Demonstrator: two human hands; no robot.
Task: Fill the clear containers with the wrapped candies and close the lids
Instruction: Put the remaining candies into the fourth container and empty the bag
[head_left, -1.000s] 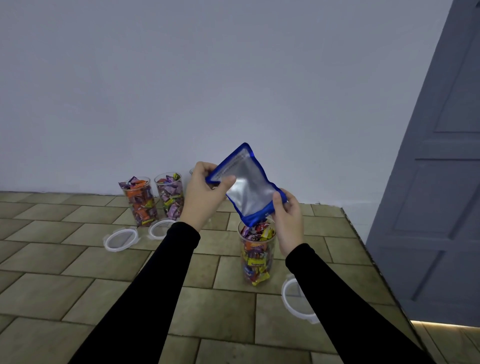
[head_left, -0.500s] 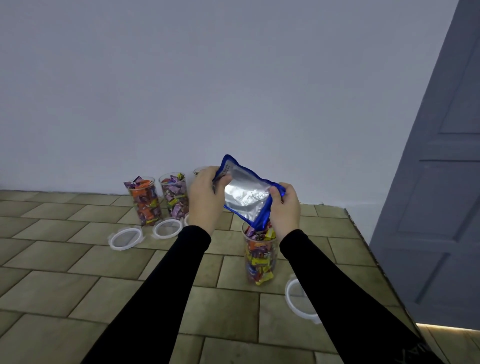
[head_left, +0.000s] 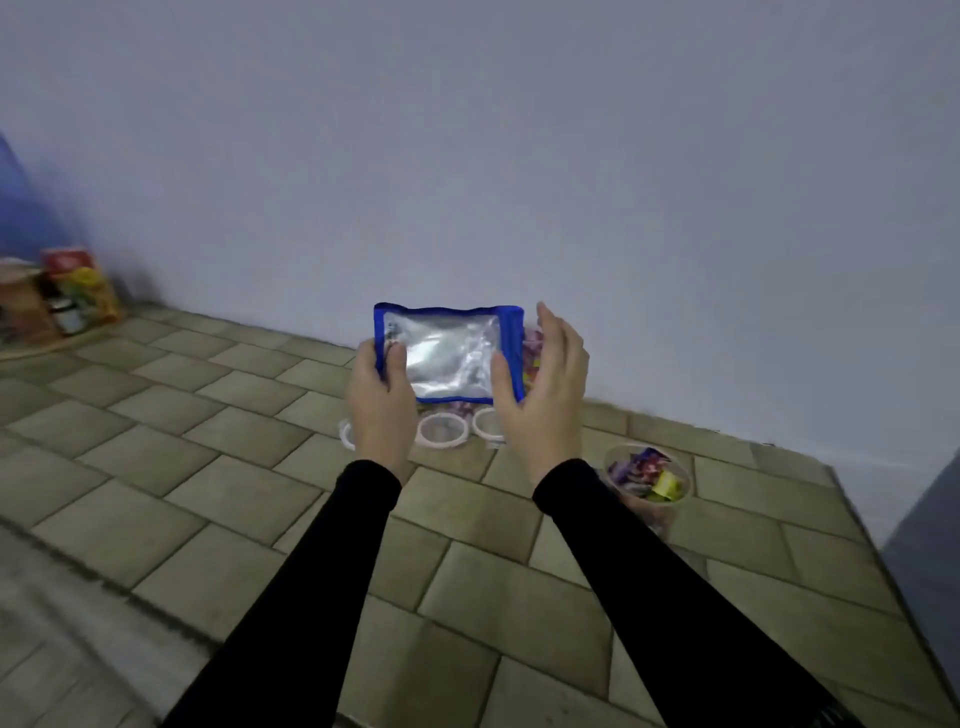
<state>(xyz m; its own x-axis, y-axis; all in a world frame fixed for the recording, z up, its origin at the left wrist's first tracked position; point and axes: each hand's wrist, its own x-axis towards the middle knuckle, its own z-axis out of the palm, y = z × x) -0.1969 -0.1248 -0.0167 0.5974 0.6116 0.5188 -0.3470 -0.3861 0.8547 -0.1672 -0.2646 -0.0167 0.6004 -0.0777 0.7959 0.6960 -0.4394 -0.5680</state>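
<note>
Glossy foil pouch (head_left: 449, 358), blue-edged

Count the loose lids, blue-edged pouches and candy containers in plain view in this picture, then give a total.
Loose lids: 3
Blue-edged pouch: 1
Candy container in plain view: 1
Total: 5

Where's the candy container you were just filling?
In the head view it stands low on the right: the open candy-filled container sits on the tiled surface just right of the right sleeve, near the surface's right edge, its lid not on.
</note>
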